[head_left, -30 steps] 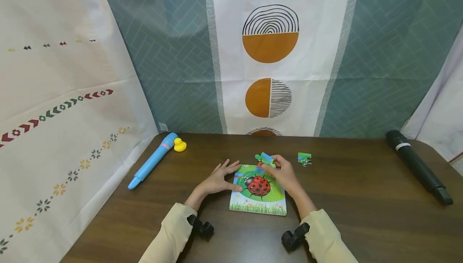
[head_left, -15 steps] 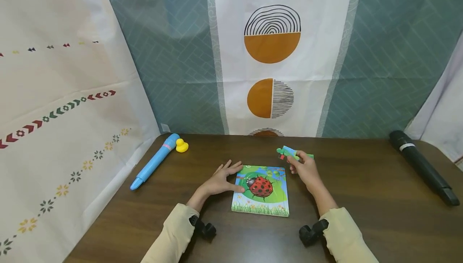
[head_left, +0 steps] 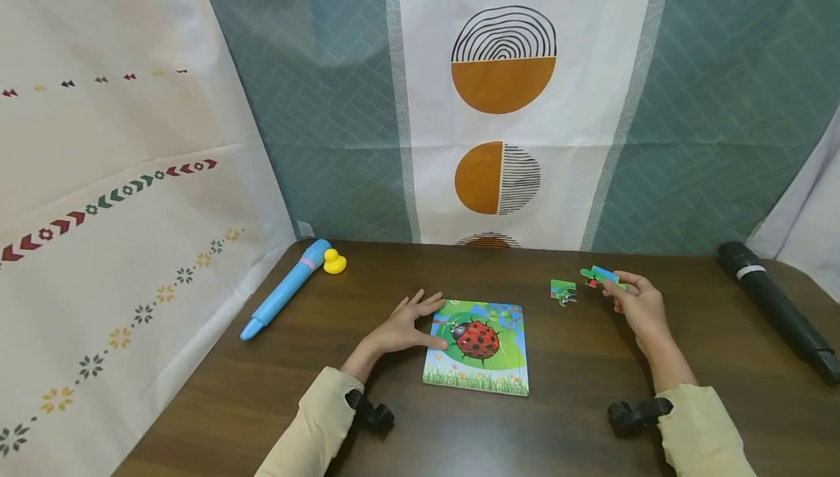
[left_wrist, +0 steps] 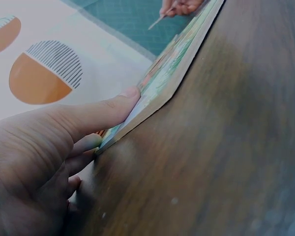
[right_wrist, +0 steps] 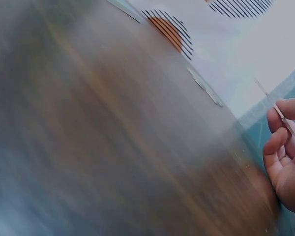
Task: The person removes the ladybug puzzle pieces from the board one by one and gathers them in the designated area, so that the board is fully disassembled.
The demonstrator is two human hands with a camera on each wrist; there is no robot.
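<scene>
A square ladybug puzzle board lies flat on the table, in front of me. My left hand rests at its left edge, fingers spread and straight, thumb on the printed top; the left wrist view shows this thumb from the side. Off to the right, my right hand pinches a green and blue jigsaw piece between thumb and fingers, raised above the table. A second jigsaw piece lies on the table to the left of that hand. In the right wrist view the held piece appears edge-on.
A blue toy microphone and a yellow rubber duck sit at the table's far left. Over at the far right lies a black microphone. Patterned cloth hangs behind the brown table.
My right hand has moved from the board's upper right corner out to the right, past the loose piece, carrying its jigsaw piece. The left hand keeps its place on the board.
</scene>
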